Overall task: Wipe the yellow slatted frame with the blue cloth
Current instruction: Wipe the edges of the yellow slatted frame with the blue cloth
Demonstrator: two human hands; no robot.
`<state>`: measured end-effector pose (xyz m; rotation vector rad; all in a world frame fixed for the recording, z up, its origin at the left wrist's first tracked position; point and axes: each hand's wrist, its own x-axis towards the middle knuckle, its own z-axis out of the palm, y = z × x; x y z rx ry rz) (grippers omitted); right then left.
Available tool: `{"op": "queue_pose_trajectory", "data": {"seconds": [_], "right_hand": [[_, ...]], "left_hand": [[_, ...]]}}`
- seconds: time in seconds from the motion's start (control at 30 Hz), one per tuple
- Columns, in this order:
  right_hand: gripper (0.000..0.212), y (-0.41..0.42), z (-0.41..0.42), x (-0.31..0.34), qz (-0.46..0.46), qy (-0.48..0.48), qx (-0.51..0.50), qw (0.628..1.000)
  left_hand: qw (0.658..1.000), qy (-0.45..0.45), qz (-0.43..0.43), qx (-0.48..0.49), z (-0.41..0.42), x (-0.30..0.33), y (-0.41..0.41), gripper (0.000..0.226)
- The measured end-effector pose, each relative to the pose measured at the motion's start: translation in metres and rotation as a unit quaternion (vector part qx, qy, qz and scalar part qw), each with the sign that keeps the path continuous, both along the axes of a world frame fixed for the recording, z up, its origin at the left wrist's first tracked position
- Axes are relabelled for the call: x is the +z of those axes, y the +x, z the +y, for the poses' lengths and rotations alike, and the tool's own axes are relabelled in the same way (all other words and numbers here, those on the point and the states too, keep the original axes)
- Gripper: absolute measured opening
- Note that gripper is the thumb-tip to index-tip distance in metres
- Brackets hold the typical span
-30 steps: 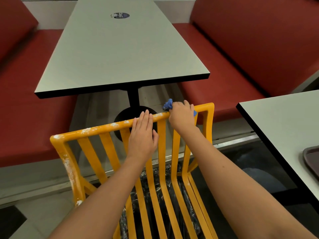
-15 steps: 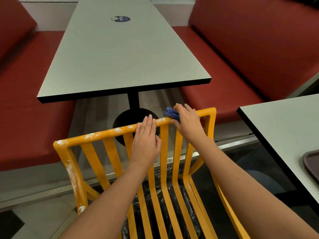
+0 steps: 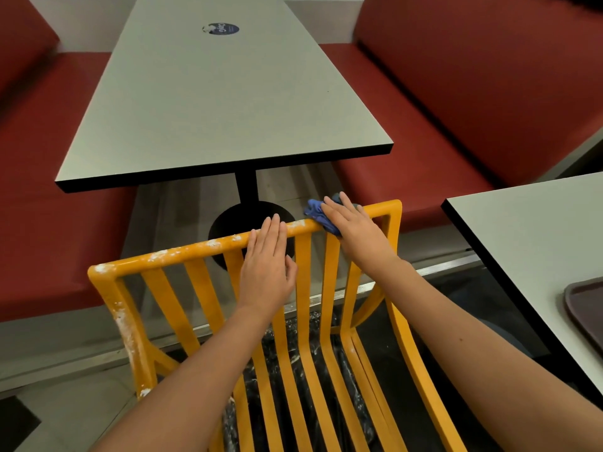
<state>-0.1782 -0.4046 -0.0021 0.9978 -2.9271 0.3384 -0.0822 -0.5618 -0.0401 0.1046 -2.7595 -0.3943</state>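
Note:
The yellow slatted frame [image 3: 182, 252] is a chair back standing in front of me, with white dusty patches along the left part of its top rail and down its left post. My left hand [image 3: 267, 265] lies flat over the slats, fingers reaching the top rail near its middle. My right hand [image 3: 354, 230] presses the crumpled blue cloth [image 3: 318, 213] onto the top rail toward the right corner. Most of the cloth is hidden under the palm; a blue bunch sticks out to the left of the fingers.
A grey table [image 3: 222, 102] on a black pedestal [image 3: 246, 187] stands just beyond the chair, between red bench seats [image 3: 408, 164]. A second grey table [image 3: 535, 243] with a dark tray [image 3: 587, 308] at its edge is close on the right.
My right hand with the cloth has slid a little to the right along the top rail and its fingers have flattened out. My left hand stays in the same place on the frame.

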Motion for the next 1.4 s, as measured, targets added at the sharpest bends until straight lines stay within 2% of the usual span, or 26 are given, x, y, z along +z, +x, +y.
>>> {"op": "queue_pose_trajectory", "data": {"seconds": [0.17,0.3,0.47,0.73,0.83,0.93,1.03,1.2,1.3,1.4], "right_hand": [[0.056,0.018,-0.019,-0.002,-0.007,-0.065,-0.032,0.997],[0.057,0.023,-0.022,-0.004,0.007,-0.025,-0.019,0.999],[0.055,0.002,0.002,0.003,-0.009,-0.002,-0.123,0.992],[0.056,0.022,-0.021,0.003,-0.009,-0.013,-0.056,0.998],[0.051,0.0,0.006,0.004,0.005,-0.023,-0.115,0.993],[0.039,-0.013,0.009,0.013,-0.011,0.013,-0.163,0.986],[0.032,-0.017,-0.02,0.03,-0.045,0.06,-0.114,0.991],[0.037,-0.012,-0.03,0.031,-0.054,0.053,-0.022,0.997],[0.035,-0.025,-0.011,0.029,-0.069,0.058,-0.053,0.994],[0.027,-0.023,-0.011,0.021,-0.046,0.043,-0.092,0.994]], "left_hand": [[1.0,0.001,0.004,0.007,0.002,0.001,0.0,0.055],[1.0,0.002,0.0,0.009,0.002,0.0,-0.001,0.054],[1.0,0.002,-0.008,0.016,0.004,0.001,-0.001,0.055],[1.0,-0.002,-0.006,0.021,0.005,-0.001,-0.002,0.056],[1.0,0.003,-0.008,0.024,0.005,-0.001,-0.002,0.056],[1.0,0.006,-0.006,0.022,0.005,-0.001,-0.002,0.055],[1.0,0.001,0.0,0.016,0.004,-0.001,-0.002,0.054],[1.0,-0.008,-0.005,0.015,0.004,0.0,-0.002,0.054],[1.0,-0.002,-0.007,0.011,0.004,0.001,-0.001,0.054],[1.0,0.004,-0.001,0.014,0.005,0.002,-0.001,0.055]]}}
